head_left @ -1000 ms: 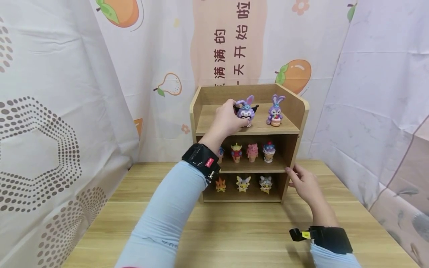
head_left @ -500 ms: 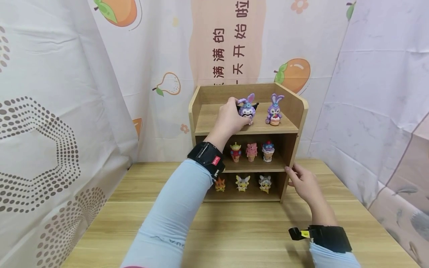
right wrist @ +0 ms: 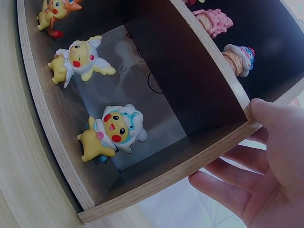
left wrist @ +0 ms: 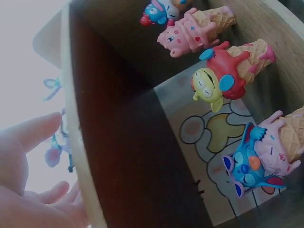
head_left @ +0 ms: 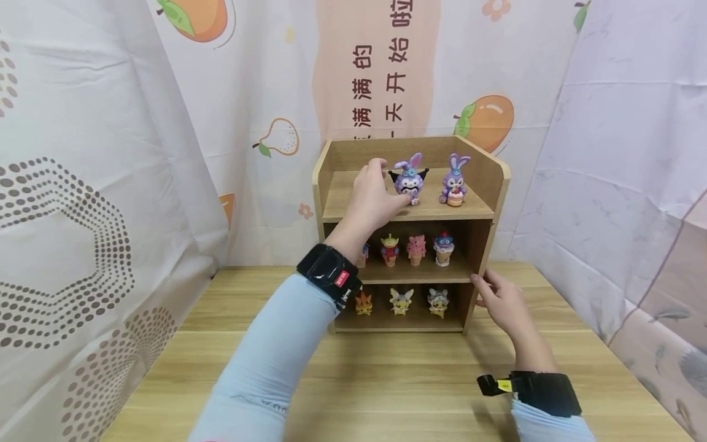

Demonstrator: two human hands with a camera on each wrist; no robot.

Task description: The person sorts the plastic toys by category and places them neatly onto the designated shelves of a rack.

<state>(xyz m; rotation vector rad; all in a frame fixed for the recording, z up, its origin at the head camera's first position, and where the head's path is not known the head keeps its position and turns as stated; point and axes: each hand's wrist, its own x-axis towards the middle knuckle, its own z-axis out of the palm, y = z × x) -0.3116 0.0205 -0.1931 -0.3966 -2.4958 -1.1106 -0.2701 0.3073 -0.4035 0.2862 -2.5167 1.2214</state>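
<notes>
On the top board of the wooden display shelf [head_left: 409,211], a purple long-eared figurine with black side points [head_left: 409,183] stands upright. At its left is my left hand [head_left: 374,195], the thumb by the figurine's base and the fingers spread away from it. Whether the thumb touches it I cannot tell. To the right, a purple rabbit figurine with a cake [head_left: 455,181] stands apart. My right hand [right wrist: 266,166] holds the shelf's right side panel, its thumb on the front edge and its fingers along the outer face.
Ice-cream-cone figurines, among them a red-and-green one [left wrist: 223,78] and a pink one [left wrist: 190,33], line the middle level. Several yellow figurines [right wrist: 114,130] stand on the bottom level. The shelf rests on a wooden table [head_left: 386,387] before printed curtains [head_left: 265,73].
My left hand's fingers have come away from the purple figurine and the hand has shifted slightly left. The figurine stays on the top board. My right hand keeps its place.
</notes>
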